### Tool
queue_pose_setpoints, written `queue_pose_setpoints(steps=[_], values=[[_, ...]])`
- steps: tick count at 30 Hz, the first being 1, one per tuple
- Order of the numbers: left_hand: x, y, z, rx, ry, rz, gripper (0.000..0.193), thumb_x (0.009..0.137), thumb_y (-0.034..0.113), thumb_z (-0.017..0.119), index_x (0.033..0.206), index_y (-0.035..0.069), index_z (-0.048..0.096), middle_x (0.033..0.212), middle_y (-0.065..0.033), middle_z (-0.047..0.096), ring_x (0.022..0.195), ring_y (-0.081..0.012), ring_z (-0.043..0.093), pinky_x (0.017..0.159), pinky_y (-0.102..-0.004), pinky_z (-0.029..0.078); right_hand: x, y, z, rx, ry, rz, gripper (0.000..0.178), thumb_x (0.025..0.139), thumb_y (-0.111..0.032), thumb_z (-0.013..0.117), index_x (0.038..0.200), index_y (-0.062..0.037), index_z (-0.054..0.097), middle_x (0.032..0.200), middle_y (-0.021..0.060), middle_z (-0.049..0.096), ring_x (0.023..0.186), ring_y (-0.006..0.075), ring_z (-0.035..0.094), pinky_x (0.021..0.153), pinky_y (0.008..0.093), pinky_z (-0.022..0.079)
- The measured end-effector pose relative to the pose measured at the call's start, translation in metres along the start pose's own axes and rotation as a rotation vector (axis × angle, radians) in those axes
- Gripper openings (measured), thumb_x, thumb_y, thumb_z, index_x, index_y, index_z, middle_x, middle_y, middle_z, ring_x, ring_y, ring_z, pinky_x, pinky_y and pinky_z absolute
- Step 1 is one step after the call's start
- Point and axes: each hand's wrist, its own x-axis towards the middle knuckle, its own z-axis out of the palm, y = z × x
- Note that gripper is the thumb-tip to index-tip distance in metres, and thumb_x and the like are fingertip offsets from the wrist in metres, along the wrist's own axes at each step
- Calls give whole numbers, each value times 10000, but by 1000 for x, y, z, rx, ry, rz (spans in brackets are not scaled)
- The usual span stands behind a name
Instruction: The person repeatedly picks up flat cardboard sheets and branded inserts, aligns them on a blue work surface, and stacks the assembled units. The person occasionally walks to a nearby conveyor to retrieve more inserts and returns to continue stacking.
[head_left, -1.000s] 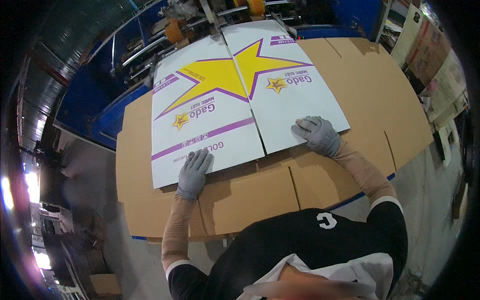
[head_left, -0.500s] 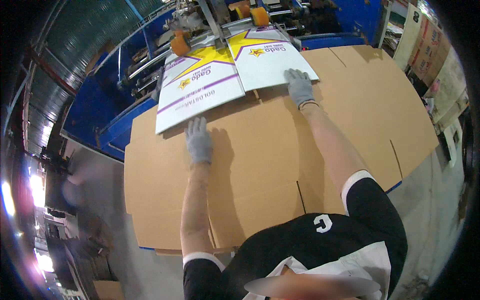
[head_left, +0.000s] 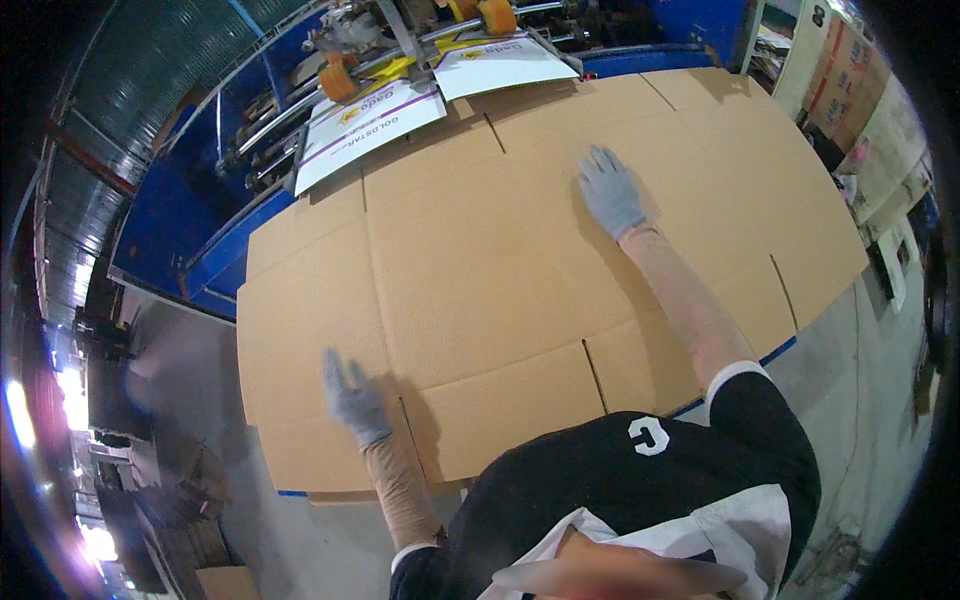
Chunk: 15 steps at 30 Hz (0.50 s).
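Grey-gloved left hand (head_left: 353,397) flat, fingers spread, grip empty, on near-left part of large flat brown corrugated cardboard sheet (head_left: 500,250), grey-gloved right hand (head_left: 610,192) flat, grip empty, pressing sheet's far middle, white printed carton blank (head_left: 368,127) under orange rollers (head_left: 338,77) beyond, blue machine frame (head_left: 170,230) at left.

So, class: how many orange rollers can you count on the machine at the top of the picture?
3: one orange roller above the left printed sheet, and two side by side above the right printed sheet. More may be hidden.

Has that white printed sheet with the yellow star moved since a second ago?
Yes. The white printed sheet has slid away from the person, up into the blue machine, leaving the brown cardboard stack uncovered.
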Motion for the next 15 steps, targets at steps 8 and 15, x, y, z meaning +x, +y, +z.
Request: queue_pose_setpoints(steps=[8, 15], values=[[-42, -118, -92, 516, -25, -961, 757, 874, 523, 537, 1264, -122, 470, 1269, -280, 528, 1170, -391, 520, 983, -406, 426, -91, -7, -77, 153, 11, -50, 289, 840, -184, 626, 1100, -58, 609, 1282, 192, 524, 1210, 397, 463, 1007, 454, 398], [-32, -121, -91, 354, 74, -1170, 783, 843, 529, 581, 1272, -117, 471, 1249, -282, 544, 1135, -393, 544, 944, -405, 438, -116, -9, -108, 187, 33, 61, 277, 817, -155, 658, 1078, -70, 622, 1261, 185, 542, 1195, 396, 479, 993, 451, 413]])
